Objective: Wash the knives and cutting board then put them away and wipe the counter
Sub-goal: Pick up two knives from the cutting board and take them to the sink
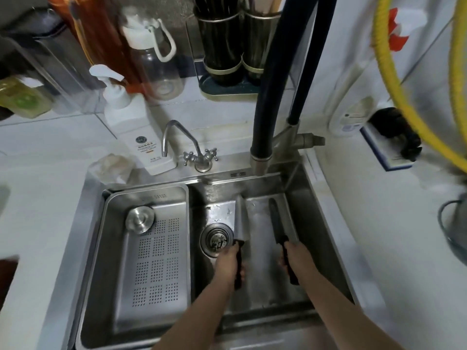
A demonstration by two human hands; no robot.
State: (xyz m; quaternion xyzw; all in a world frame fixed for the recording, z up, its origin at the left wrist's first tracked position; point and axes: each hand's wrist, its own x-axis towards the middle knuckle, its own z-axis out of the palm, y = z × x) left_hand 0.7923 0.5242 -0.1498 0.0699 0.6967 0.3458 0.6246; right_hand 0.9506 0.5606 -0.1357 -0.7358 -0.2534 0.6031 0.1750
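Both of my hands are down in the steel sink (326,198), each with a knife pointing away from me. My left hand (228,265) grips the black handle of a knife with a broad silver blade (241,218), just right of the drain (216,239). My right hand (294,258) grips the black handle of a second knife (279,223) with a dark blade, further right. A pale flat board-like surface (262,261) lies on the sink floor under the knives; I cannot tell if it is the cutting board.
A perforated steel tray (154,261) with a round lid (139,219) fills the sink's left half. Behind stand a small tap (188,145), a tall black faucet (271,97), a soap pump bottle (137,127) and a utensil holder (235,44). A yellow hose (394,79) hangs at right.
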